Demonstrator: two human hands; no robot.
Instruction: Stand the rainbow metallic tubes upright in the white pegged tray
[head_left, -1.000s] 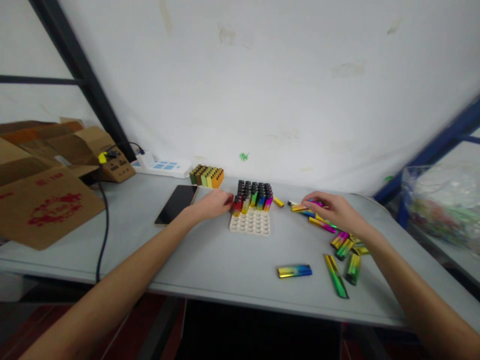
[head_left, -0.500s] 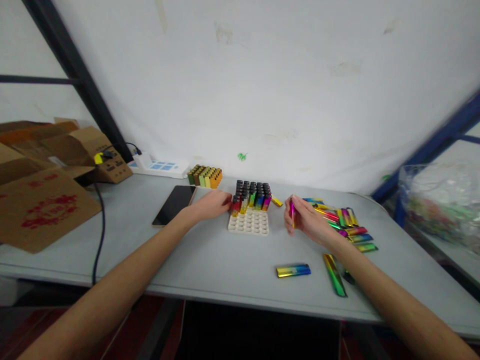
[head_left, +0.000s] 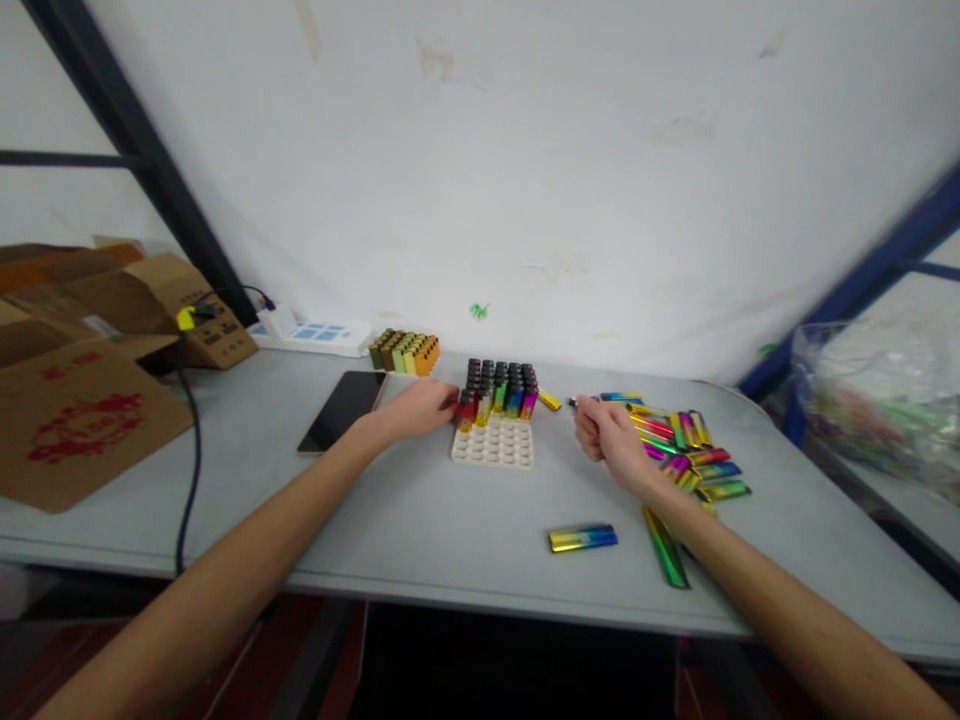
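Note:
A white tray [head_left: 493, 445] with rows of holes sits mid-table. Upright lighters [head_left: 501, 380] with black tops and shiny coloured bodies fill its back rows, and a red one and a yellow one stand further forward at the left. My left hand [head_left: 424, 406] is closed against the left side of the tray and the red lighter; its fingertips are partly hidden. To the right of the tray, my right hand [head_left: 609, 436] is closed in a fist round a lighter [head_left: 572, 402]. Only that lighter's top pokes out, on the left; its body is hidden in the fingers.
Loose shiny lighters [head_left: 694, 462] lie in a pile beyond my right wrist. A yellow-blue lighter [head_left: 583, 538] and a green one [head_left: 666, 548] lie nearer the front edge. At left are a tablet [head_left: 341, 412], a power strip [head_left: 322, 338], a block of lighters [head_left: 405, 352] and a cardboard box [head_left: 90, 420].
My right hand has turned and closed further round its lighter, so the purple body no longer shows and its top points left. My left hand has stayed beside the tray.

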